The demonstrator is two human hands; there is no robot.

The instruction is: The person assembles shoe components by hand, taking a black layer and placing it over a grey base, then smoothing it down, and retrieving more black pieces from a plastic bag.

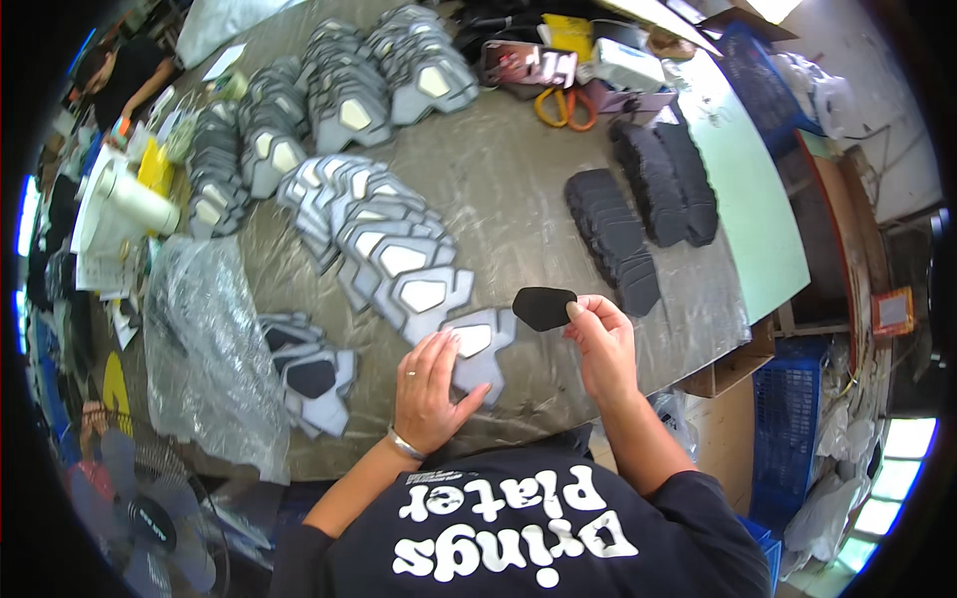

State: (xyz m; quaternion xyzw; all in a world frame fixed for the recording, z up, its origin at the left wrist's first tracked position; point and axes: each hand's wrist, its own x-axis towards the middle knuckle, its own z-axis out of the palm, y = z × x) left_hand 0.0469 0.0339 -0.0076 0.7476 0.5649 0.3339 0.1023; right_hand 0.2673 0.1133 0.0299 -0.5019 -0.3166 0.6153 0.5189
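My left hand (427, 391) lies with its fingers stretched out on a grey, angular padded piece (488, 367) near the table's front edge. A pale, many-sided patch (473, 341) shows in the middle of that piece. Between thumb and fingertips, my right hand (604, 344) pinches a flat black many-sided patch (541, 308), raised just to the right of the grey piece. Beyond my left hand runs an overlapping row of similar grey pieces (399, 261) with pale centres. To its left lie several grey pieces with black patches (311, 378) on them.
More rows of grey pieces (349, 105) fill the far left of the table (508, 189). Stacks of black patches (610, 239) lie at the right. Orange-handled scissors (565, 108) and a phone (528, 64) are at the back. Clear plastic (211, 344) and a fan (150, 523) are at left.
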